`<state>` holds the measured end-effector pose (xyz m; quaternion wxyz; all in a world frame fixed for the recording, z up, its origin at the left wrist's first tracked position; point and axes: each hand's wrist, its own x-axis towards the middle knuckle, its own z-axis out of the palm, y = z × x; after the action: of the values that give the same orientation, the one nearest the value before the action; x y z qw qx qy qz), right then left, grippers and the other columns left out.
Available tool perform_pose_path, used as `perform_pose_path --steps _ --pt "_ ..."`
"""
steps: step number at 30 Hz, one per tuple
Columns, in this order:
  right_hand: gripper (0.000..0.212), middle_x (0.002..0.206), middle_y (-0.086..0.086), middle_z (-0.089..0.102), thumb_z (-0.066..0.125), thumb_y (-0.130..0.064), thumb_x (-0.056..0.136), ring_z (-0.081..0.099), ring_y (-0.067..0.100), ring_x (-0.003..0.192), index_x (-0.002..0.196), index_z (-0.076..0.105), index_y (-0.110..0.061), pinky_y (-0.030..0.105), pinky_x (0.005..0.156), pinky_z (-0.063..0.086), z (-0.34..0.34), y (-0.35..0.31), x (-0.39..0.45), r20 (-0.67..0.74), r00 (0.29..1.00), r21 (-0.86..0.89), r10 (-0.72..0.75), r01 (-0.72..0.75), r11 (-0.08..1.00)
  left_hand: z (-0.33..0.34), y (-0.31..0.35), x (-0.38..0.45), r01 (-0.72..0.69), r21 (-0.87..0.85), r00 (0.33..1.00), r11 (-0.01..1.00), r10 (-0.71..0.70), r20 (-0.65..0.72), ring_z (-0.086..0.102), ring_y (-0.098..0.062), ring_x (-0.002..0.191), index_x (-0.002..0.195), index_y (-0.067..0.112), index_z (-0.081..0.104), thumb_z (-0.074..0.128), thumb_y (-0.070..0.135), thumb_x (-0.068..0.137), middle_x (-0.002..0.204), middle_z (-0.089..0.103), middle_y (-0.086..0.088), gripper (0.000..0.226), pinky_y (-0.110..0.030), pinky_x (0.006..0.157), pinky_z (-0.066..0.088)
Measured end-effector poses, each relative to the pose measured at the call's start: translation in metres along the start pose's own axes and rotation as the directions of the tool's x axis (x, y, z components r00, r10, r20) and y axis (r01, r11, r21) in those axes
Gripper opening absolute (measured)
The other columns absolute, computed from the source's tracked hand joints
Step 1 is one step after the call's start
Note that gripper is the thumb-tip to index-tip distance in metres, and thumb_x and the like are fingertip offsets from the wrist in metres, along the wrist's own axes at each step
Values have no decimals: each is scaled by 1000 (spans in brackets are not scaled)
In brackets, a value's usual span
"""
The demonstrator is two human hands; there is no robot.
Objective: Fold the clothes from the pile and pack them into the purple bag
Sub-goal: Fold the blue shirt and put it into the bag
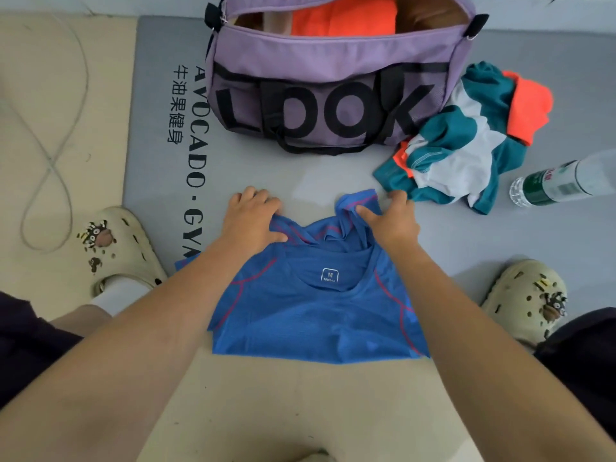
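A blue shirt (313, 315) with pink seams lies on the floor between my feet, its size label facing up. My left hand (251, 216) grips the shirt's far left edge. My right hand (390, 218) pinches the far right edge, where the cloth bunches up. The purple bag (320, 85) printed "LOOK" stands open at the far end of the grey mat, with orange clothing (343, 15) inside it. A crumpled pile of teal, white and orange clothes (466, 141) lies to the bag's right.
A clear plastic water bottle (563, 183) with a green label lies on the grey mat (160, 95) at the right. A thin cable (53, 141) loops over the beige floor on the left. My cream clogs (120, 248) (526, 298) flank the shirt.
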<state>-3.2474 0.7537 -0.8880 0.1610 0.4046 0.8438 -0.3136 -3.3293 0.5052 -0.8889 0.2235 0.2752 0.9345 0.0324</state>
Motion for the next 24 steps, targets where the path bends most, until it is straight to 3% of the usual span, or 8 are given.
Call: perform_pose_path --steps 2,5,9,13,16,19,21,24 --pt "63 101 5 58 76 -49 77 56 26 96 119 47 -12 42 90 43 -3 2 9 65 996 39 63 -65 997 -3 -8 2 54 48 998 997 -55 33 43 -20 106 89 29 61 70 63 74 99 56 6 38 -36 88 28" --pt "35 69 0 54 78 -42 76 54 20 74 82 61 -11 31 67 44 -15 8 18 174 981 -18 90 -88 996 -8 -15 4 106 70 988 992 -113 103 43 -20 104 70 30 57 71 63 72 90 48 8 36 -37 84 29" --pt "24 74 4 59 74 -25 83 55 17 70 70 57 -14 29 69 46 -33 12 23 205 977 64 53 -67 996 -15 -25 11 96 -74 991 993 -88 96 46 -20 96 65 26 49 71 47 81 83 47 9 34 -34 79 31" --pt "29 66 9 56 67 -7 88 58 5 43 69 46 -13 11 44 43 -42 16 22 175 984 296 26 -77 952 -21 -34 8 207 -195 974 959 -184 129 57 -22 80 79 24 47 73 48 79 77 56 8 35 -33 75 33" --pt "30 60 6 61 69 -27 87 58 11 48 68 59 -5 20 57 46 -41 13 26 271 958 19 99 -108 994 -23 -43 4 283 -147 936 948 -240 256 56 -17 85 91 23 58 77 59 69 87 60 10 46 -34 79 41" --pt "55 59 5 57 68 -58 77 52 19 57 60 52 -8 31 54 37 -33 8 22 227 958 -314 177 -100 944 -22 -51 2 323 -137 908 936 -265 325 58 -15 78 75 22 66 77 60 68 78 63 7 40 -33 74 49" --pt "58 64 5 52 70 -63 73 48 20 59 64 47 -10 30 53 34 -28 5 20 171 971 -313 168 -108 944 -21 -53 1 355 -280 910 892 -261 323 53 -14 67 64 19 62 82 52 68 67 58 7 38 -28 61 44" --pt "52 71 10 55 62 -50 86 53 23 65 69 54 -1 30 56 40 -27 2 20 253 957 -323 141 -53 945 -22 -57 1 419 -492 902 763 -290 319 48 -13 58 68 14 56 84 36 72 65 53 4 36 -25 52 39"
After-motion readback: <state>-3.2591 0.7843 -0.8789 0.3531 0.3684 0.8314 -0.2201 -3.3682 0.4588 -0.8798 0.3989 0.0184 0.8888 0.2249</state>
